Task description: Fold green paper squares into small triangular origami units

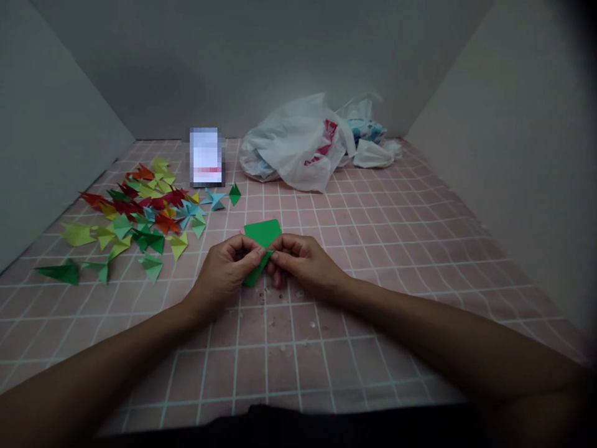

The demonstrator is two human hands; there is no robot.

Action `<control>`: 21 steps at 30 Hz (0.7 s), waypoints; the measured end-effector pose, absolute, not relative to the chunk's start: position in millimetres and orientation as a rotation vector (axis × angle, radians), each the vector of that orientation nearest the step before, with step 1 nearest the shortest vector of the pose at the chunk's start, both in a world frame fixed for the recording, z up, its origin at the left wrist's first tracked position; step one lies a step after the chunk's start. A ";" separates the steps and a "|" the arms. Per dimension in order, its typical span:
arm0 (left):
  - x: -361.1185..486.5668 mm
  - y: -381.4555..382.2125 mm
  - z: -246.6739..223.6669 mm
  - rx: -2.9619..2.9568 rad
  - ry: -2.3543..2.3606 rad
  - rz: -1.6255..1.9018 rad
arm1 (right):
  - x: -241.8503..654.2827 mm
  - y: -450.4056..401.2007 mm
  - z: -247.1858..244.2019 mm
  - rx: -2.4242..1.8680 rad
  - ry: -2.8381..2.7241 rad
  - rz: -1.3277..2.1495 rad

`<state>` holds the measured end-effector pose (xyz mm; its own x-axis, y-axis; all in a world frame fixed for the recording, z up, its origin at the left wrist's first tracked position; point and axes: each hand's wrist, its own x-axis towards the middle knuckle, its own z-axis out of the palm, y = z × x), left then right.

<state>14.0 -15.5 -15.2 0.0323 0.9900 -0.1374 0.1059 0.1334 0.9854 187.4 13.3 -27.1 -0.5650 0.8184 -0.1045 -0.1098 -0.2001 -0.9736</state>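
A piece of green origami paper (263, 232) is held up between both hands over the middle of the table, with a fold showing near the fingertips. My left hand (233, 261) pinches it from the left between thumb and fingers. From the right, my right hand (298, 258) pinches the same paper, its thumb close to the left thumb. Part of the paper lies hidden behind the fingers. To the left spreads a pile of folded paper cranes (149, 239) in red, orange, yellow, blue and green. One small green folded piece (235, 194) stands apart, beyond the hands.
A phone-like lit screen (206, 155), blurred out, stands upright behind the cranes. White plastic bags (298, 143) with red print lie at the back, beside a blue-patterned packet (368, 130). A pink checked cloth (396, 249) covers the table, with walls on three sides.
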 end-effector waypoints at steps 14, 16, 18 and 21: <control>13.3 -11.7 -12.4 1.271 1.375 0.950 | 189.8 14.3 -31.4 -0.784 -1.401 1.848; 13.3 -11.8 -11.8 1.269 1.364 0.925 | 189.5 14.1 -30.4 -0.799 -1.433 1.838; 13.1 -12.2 -10.0 1.273 1.347 0.901 | 189.3 13.8 -30.0 -0.833 -1.468 1.823; 12.2 -12.8 -6.9 1.278 1.307 0.894 | 189.4 13.7 -30.8 -0.880 -1.448 1.797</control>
<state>12.2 -12.8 -6.9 0.1233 0.9769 -0.1747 0.1909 0.1494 0.9702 189.4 13.7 -30.8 -0.5563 0.8252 -0.0976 -0.0801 -0.1701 -0.9822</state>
